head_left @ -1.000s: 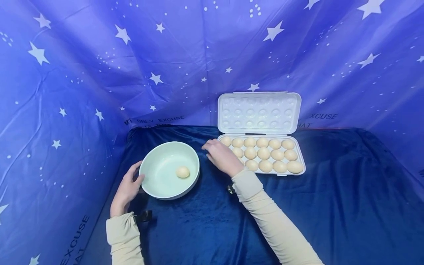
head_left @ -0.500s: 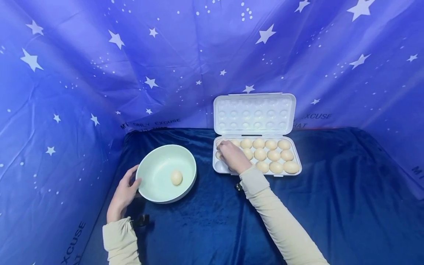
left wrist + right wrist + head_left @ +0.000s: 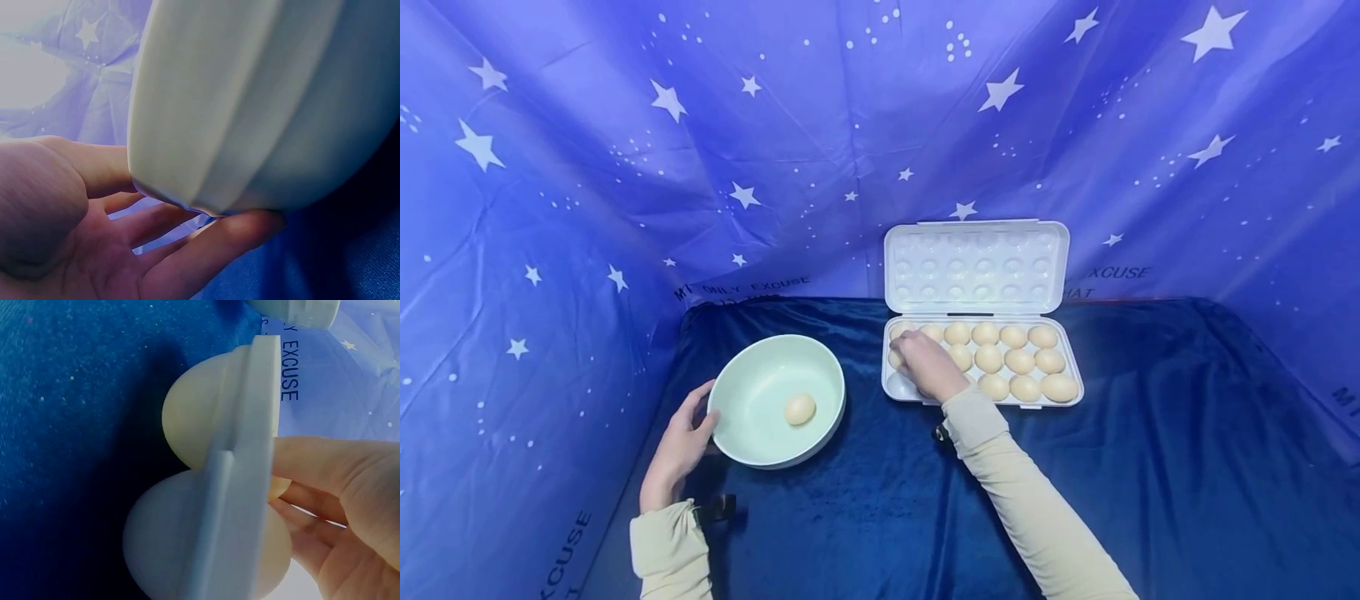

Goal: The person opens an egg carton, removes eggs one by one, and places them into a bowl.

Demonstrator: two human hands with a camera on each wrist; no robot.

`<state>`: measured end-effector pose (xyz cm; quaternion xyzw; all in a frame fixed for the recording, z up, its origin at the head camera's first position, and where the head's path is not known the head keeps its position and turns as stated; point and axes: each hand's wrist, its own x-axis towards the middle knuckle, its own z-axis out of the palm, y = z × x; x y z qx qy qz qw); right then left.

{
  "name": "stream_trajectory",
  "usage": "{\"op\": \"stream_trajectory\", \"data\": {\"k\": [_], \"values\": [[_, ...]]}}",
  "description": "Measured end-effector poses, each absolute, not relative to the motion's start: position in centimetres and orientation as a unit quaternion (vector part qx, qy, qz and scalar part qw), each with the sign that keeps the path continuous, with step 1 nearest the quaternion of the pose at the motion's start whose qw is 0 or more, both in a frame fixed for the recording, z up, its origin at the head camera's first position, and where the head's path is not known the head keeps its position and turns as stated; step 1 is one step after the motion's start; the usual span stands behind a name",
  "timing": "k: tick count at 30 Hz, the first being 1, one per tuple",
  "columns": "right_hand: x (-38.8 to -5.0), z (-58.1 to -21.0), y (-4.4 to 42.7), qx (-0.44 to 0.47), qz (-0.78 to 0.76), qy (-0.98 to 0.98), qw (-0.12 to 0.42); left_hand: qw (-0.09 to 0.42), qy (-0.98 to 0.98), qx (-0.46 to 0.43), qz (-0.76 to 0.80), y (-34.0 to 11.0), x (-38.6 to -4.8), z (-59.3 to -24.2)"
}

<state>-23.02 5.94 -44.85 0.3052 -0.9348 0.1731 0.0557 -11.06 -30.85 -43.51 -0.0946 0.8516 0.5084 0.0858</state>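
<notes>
A pale green bowl (image 3: 752,400) stands at the left with one egg (image 3: 800,409) inside. My left hand (image 3: 680,437) grips its left side. In the left wrist view the thumb lies at the rim and the fingers (image 3: 212,250) reach under it along the outside. An open white egg carton (image 3: 976,267) lies at the right, holding rows of eggs (image 3: 988,359). Over its left end, my right hand (image 3: 928,362) pinches an egg (image 3: 282,486) seen between thumb and fingers behind the carton's edge. That egg is mostly hidden. The carton's front left hollow (image 3: 898,386) holds no egg.
Dark blue velvet cloth (image 3: 850,533) covers the table. The carton's lid stands raised at the back, near the purple star-printed curtain (image 3: 820,150). A strip of cloth separates bowl and carton.
My right hand has moved from the gap beside the bowl rightward onto the carton's left end, its fingers lowered among the eggs. The egg in the bowl has rolled slightly; my left hand keeps its grip.
</notes>
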Motion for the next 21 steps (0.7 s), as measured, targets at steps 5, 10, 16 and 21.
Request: {"op": "stream_trajectory", "data": {"k": [5, 10, 16, 21], "values": [[-22.9, -45.4, 6.2, 0.305, 0.188, -0.930, 0.080, 0.081, 0.842, -0.089, 0.526, -30.7, -10.9, -43.6], [-22.7, -46.0, 6.2, 0.322, 0.188, -0.924, 0.089, 0.076, 0.839, -0.091, 0.532, -30.8, -10.5, -43.9], [-22.3, -45.6, 6.2, 0.322, 0.204, -0.918, 0.108, 0.079, 0.840, -0.092, 0.530, -30.8, -10.4, -44.0], [-22.2, -44.0, 5.3, 0.327, 0.226, -0.909, 0.130, 0.070, 0.843, -0.086, 0.527, -30.9, -10.7, -43.9]]}}
